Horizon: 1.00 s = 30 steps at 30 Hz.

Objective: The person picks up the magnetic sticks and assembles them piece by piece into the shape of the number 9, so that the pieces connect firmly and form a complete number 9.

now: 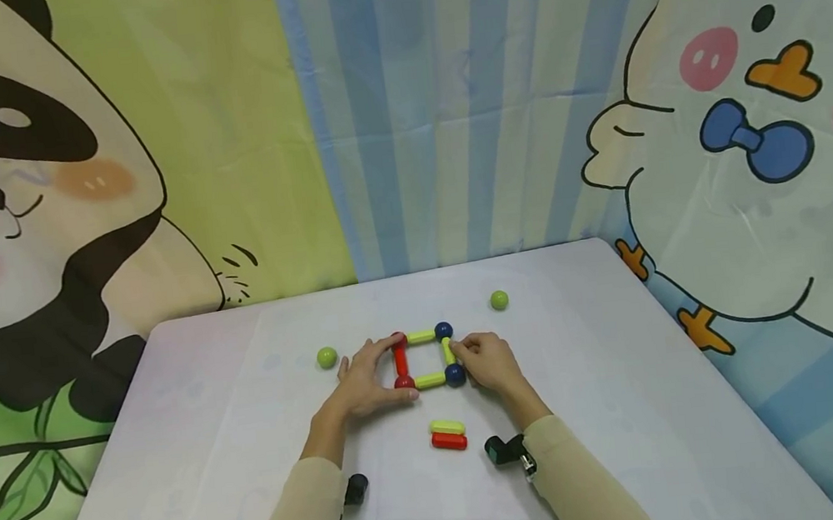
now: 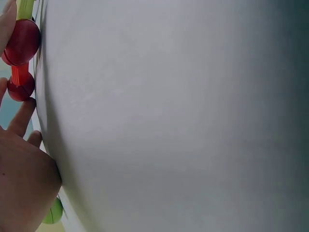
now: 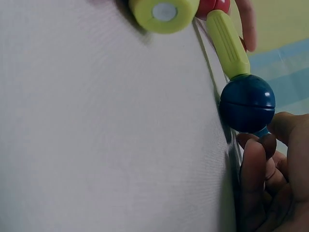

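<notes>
Pale lavender-white cloth covers the table (image 1: pixel 626 407), and pretty much dead centre on it sits a little square frame (image 1: pixel 426 358) made of stick-and-ball pieces: yellow-green sticks along the far, near and right sides, a red stick (image 1: pixel 400 360) on the left side, red balls on the left corners and blue balls on the right ones. No boxes or trays anywhere, everything just lies loose on the cloth. The left hand (image 1: pixel 368 382) wraps around the frame's left side, fingers curled against the red stick and the red balls, thumb down by the near red ball (image 1: pixel 404 382). The right hand (image 1: pixel 488 363) is at the frame's right side, fingertips pinching at the right-hand yellow-green stick between the two blue balls; the right wrist view shows the near blue ball (image 3: pixel 247 102) just touching the fingertips (image 3: pixel 255 150). Just nearer than the frame lie two spare sticks side by side, a yellow-green one (image 1: pixel 447 427) and a red one (image 1: pixel 449 440). One green ball (image 1: pixel 326 356) sits just left of the frame, close behind the left hand, and another green ball (image 1: pixel 499 300) is off to the frame's far right, well apart from the hands.
</notes>
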Each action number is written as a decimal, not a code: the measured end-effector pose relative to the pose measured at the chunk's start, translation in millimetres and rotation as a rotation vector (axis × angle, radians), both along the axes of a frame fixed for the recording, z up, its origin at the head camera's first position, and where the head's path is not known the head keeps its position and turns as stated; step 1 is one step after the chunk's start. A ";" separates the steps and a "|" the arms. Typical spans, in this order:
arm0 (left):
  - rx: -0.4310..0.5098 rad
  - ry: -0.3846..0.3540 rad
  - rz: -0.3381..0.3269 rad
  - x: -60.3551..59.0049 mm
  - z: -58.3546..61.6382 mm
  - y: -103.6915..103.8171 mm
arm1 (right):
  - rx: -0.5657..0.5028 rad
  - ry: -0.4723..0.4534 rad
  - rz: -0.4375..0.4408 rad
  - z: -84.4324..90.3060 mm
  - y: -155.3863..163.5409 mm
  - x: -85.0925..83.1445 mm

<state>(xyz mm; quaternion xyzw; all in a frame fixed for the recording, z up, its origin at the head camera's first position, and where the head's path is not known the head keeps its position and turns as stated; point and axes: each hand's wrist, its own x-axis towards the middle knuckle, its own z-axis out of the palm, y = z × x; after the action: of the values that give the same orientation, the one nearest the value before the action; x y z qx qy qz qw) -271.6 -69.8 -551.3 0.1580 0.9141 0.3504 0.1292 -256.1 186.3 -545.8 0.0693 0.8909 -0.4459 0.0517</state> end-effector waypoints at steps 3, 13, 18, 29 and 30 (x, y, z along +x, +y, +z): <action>0.007 -0.008 0.005 -2.8 -1.7 -1.2 | -0.014 0.007 0.001 -2.6 1.6 -2.4; 0.011 -0.041 0.006 -3.5 -1.1 0.5 | -0.013 0.024 0.029 -5.1 5.4 1.7; 0.004 -0.058 0.020 1.4 1.0 -3.8 | -0.025 0.003 0.073 -1.1 3.3 10.0; 0.030 -0.073 0.033 1.5 -0.3 0.3 | -0.012 -0.058 0.114 9.2 15.3 22.5; 0.029 -0.075 0.035 0.9 0.3 0.6 | -0.010 -0.061 0.113 9.6 16.3 23.2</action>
<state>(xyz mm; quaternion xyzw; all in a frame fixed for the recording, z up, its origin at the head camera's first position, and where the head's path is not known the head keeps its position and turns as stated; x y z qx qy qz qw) -270.8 -69.2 -551.0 0.1304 0.9060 0.3716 0.1551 -232.9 202.5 -536.2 0.0321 0.8892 -0.4442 0.1043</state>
